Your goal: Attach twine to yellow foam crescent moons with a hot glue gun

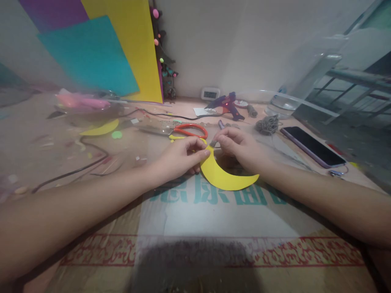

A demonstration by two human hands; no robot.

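A yellow crescent-shaped piece (227, 179) hangs over the white sheet with its long tip pointing right. My left hand (186, 156) pinches its upper end between thumb and fingers. Close beside it, the closed fingers of my right hand (233, 142) hold a small bit of grey cord (213, 143) against the crescent's top. The cord seems to run back to a grey ball of yarn (267, 124), though its path is partly hidden. Just behind my left hand lie scissors with red handles (191, 129).
A glue gun (227, 106) with a lit red spot, a small digital clock (210, 93) and a clear cup (281, 106) stand at the back. A phone (313, 146) lies right. Another yellow crescent (102, 128) and a dark cable (73, 170) are left.
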